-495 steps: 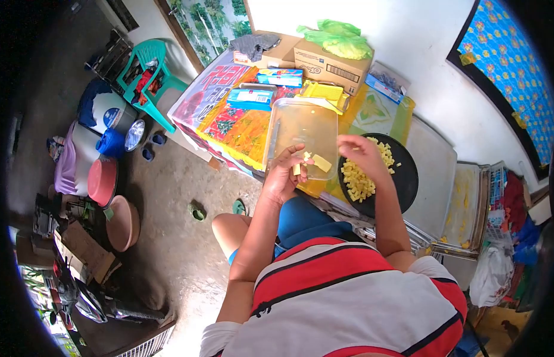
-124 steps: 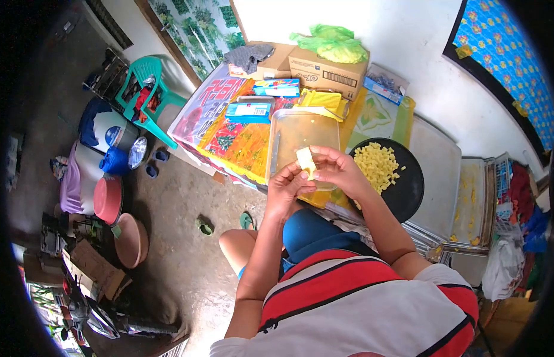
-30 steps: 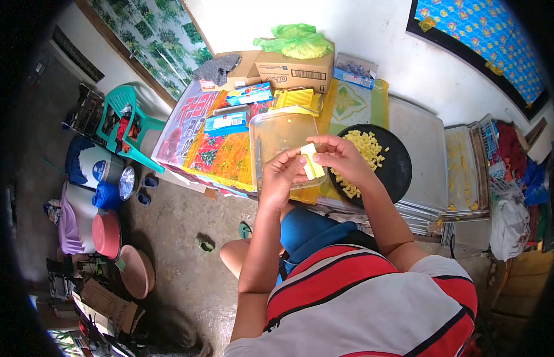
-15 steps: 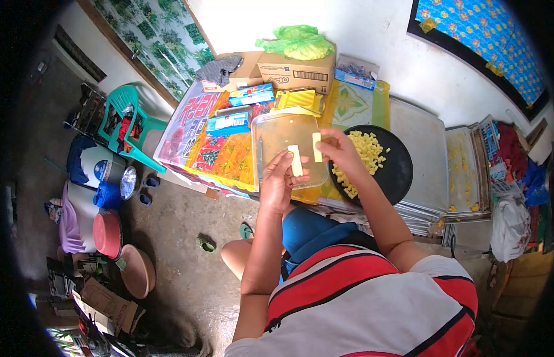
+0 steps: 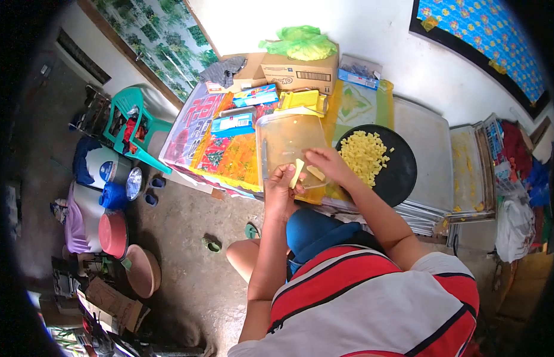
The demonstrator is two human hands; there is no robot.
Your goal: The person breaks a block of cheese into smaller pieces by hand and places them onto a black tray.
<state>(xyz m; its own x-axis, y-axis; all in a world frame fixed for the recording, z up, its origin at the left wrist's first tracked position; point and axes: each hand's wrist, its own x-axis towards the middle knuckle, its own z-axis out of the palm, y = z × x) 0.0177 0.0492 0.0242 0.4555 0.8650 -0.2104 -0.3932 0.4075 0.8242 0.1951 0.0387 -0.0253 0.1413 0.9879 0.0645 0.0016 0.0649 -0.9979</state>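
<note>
Over the near part of a clear plastic tray (image 5: 290, 127), my left hand (image 5: 281, 185) holds a pale yellow strip (image 5: 297, 172) upright between thumb and fingers. My right hand (image 5: 326, 163) is just right of it, above the tray's right side, with its fingers curled; whether it holds anything is too small to tell. Another yellow strip (image 5: 315, 173) shows below my right hand, over the tray. A knife-like object (image 5: 265, 159) lies along the tray's left side. To the right, many small yellow cubes (image 5: 363, 156) sit on a round black tray (image 5: 403, 169).
Blue boxes (image 5: 233, 124), yellow packs (image 5: 303, 102) and a cardboard box (image 5: 300, 71) with a green bag (image 5: 299, 43) stand behind the tray. Metal trays (image 5: 424, 149) are stacked at the right. A green chair (image 5: 131, 101) and basins (image 5: 143, 271) are on the left.
The strip that was upright in my right hand now lies slanted below that hand. My right hand has lowered slightly, and the strip in my left hand has tilted. The whole view has shifted a little.
</note>
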